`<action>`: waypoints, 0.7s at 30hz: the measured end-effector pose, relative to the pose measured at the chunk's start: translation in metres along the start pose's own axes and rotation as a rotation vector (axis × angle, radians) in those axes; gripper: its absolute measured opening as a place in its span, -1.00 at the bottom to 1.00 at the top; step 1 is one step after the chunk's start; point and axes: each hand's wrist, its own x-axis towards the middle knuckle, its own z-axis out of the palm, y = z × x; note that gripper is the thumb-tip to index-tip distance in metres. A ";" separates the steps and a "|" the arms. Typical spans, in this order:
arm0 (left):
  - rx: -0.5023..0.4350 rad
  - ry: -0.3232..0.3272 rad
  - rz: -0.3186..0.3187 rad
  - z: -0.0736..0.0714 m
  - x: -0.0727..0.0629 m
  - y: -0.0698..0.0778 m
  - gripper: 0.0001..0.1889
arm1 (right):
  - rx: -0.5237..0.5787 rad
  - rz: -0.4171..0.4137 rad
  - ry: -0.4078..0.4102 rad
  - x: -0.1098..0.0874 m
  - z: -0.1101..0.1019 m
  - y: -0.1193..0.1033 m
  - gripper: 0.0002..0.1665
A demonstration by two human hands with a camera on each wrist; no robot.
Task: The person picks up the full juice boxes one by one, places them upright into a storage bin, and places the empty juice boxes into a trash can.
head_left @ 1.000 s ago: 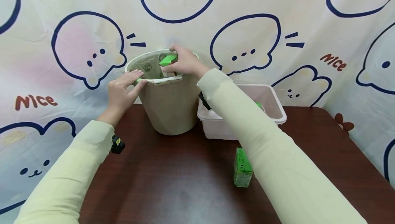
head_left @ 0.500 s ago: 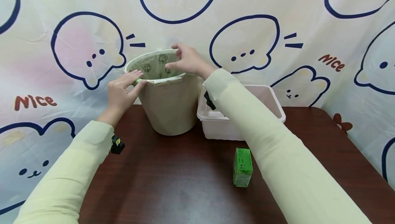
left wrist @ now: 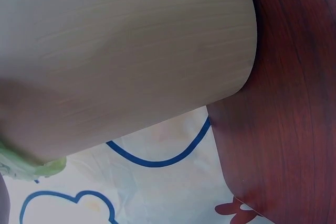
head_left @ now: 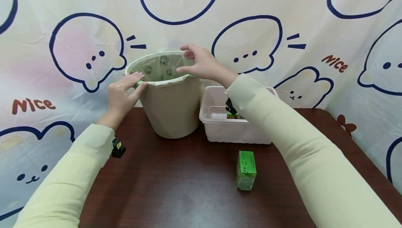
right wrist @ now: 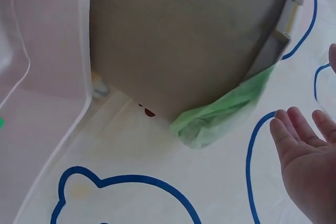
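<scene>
A beige trash can [head_left: 171,107] stands upright at the back of the table, lined with a pale green patterned bag [head_left: 157,69]. My left hand [head_left: 120,93] holds the can's left rim, thumb and fingers on either side of it. At the right rim, my right hand [head_left: 204,62] has its fingers spread, with nothing between them. The right wrist view shows the same empty right hand [right wrist: 310,156] beside a fold of green liner [right wrist: 226,111] hanging over the rim. Nearer the front, a green drink carton [head_left: 246,170] stands on the table.
A whitish plastic tub [head_left: 216,130] stands right of the can, with a green item [head_left: 232,116] partly showing inside under my right arm. Behind everything hangs a cartoon-print cloth [head_left: 176,4]. The dark wooden table [head_left: 176,186] ends at the right.
The green carton in my right hand went into the trash can and left sight. My right hand opened and moved right, out over the rim. The left hand stayed in place.
</scene>
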 end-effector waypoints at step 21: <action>-0.017 0.034 0.014 0.002 -0.001 0.002 -0.72 | 0.059 -0.126 0.036 -0.086 -0.014 0.040 -0.19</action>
